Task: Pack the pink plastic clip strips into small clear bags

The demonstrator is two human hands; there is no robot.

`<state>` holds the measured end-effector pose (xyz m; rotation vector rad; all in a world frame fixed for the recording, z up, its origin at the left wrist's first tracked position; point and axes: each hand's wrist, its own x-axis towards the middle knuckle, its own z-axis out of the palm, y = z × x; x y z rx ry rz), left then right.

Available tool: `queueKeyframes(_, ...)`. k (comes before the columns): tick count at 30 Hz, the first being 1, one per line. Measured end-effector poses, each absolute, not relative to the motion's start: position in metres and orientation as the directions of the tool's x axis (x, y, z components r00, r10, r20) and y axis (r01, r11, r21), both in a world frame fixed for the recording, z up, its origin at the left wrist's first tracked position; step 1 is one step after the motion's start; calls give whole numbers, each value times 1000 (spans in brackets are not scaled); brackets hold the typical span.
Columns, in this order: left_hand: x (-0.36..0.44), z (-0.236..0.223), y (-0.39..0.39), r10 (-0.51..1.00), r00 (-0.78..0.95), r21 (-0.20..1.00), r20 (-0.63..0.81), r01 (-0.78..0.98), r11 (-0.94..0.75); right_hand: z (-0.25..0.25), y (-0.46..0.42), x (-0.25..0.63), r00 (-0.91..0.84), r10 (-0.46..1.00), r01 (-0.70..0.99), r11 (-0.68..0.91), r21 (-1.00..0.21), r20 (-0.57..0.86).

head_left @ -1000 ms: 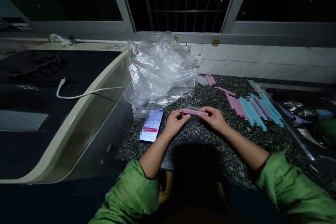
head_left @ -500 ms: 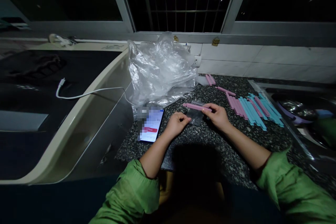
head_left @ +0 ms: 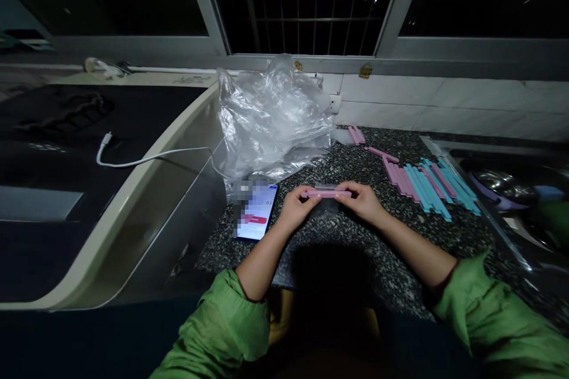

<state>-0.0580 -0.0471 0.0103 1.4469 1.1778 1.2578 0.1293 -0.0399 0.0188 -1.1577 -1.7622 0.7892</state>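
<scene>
A long pink bag sealing clip [head_left: 328,194] lies level between my two hands, one end in each. My left hand [head_left: 295,211] pinches the left end, thumb in front. The right end is between the thumb and fingers of my right hand [head_left: 365,205]. A small clear plastic bag [head_left: 328,186] shows along the clip's far edge and faintly below it. Whether the clip is closed over the bag I cannot tell. To the right lie several pink clips [head_left: 402,182] and blue clips [head_left: 427,189], side by side in a loose row.
Left of my hands, a lit phone [head_left: 258,213] rests on the speckled counter [head_left: 382,260]. Behind it sits a big crumpled clear plastic bag [head_left: 275,118]. A white cable [head_left: 155,158] crosses the appliance [head_left: 186,130] at left. A sink [head_left: 502,183] is at right.
The pink clip has come down from a tilt to level across the small bag. My left hand has moved from the bag's edge onto the clip's left end.
</scene>
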Motion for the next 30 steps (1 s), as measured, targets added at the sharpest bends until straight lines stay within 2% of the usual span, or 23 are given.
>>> queueKeyframes(4,-60,9,-46,988,40,987,146,55,-148,16,-40,127,-189,947,343,311,-886,260)
queueKeyframes(10,-61,9,-44,990,-46,991,130,-29,-132,8,-39,123,-239,965,331,182,-926,104)
queueKeyframes(21,-61,4,-43,981,-65,983,182,7,-181,3,-37,123,-236,957,395,250,-884,165)
queueKeyframes(24,-61,5,-43,980,-76,983,186,13,-185,0,-37,122,-176,957,411,282,-867,228)
queueKeyframes(26,-62,6,-43,980,-86,984,179,8,-179,-2,-37,123,-89,940,440,333,-834,328)
queueKeyframes(28,-61,7,-44,983,-84,987,163,-4,-163,-2,-37,126,-36,891,507,407,-760,452)
queueKeyframes(30,-61,8,-44,987,-79,989,143,-16,-145,-1,-38,128,-74,819,594,494,-635,569)
